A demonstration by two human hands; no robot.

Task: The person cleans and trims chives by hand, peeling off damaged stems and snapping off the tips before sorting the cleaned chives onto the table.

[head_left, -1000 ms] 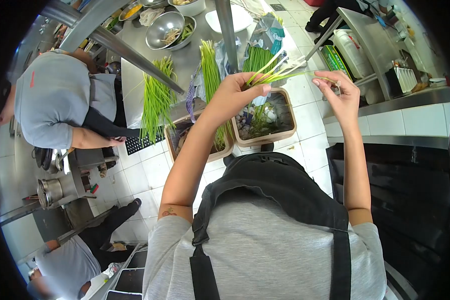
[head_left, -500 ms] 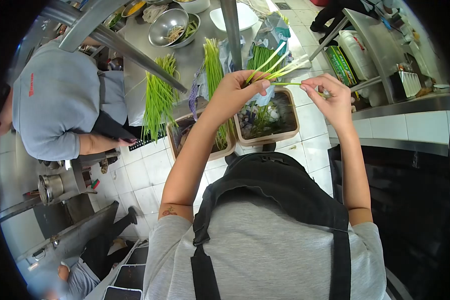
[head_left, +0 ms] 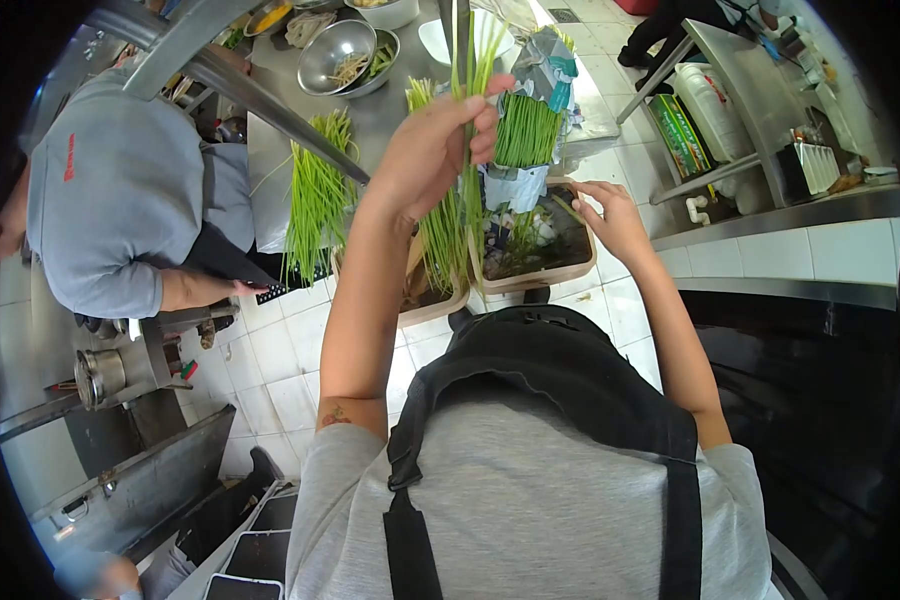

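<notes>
My left hand (head_left: pixel 435 150) is raised over the table edge, its fingers closed around a few long green stalks (head_left: pixel 472 190) that hang down between the two bins. Over the right bin (head_left: pixel 540 278), which holds green scraps, is my right hand (head_left: pixel 608 218); thumb and fingertips pinch a thin dark strand. Behind it, a dense bundle of green stalks (head_left: pixel 528 132) sits in plastic wrapping. More stalks (head_left: pixel 442 240) droop over the left bin (head_left: pixel 430 312), partly behind my left hand. A separate bunch (head_left: pixel 318 200) hangs over the table edge farther left.
Metal bowls (head_left: pixel 336 55) and a white dish (head_left: pixel 465 38) stand on the steel table (head_left: pixel 270 150). A steel post and rail cross the view above it. One co-worker (head_left: pixel 120 190) is at the left, another person at the lower left, and dark-clothed legs (head_left: pixel 660 40) at the upper right.
My left hand has moved up and left, and its stalks now hang upright. My right hand has moved down and left over the right bin. The person at the lower left has moved lower.
</notes>
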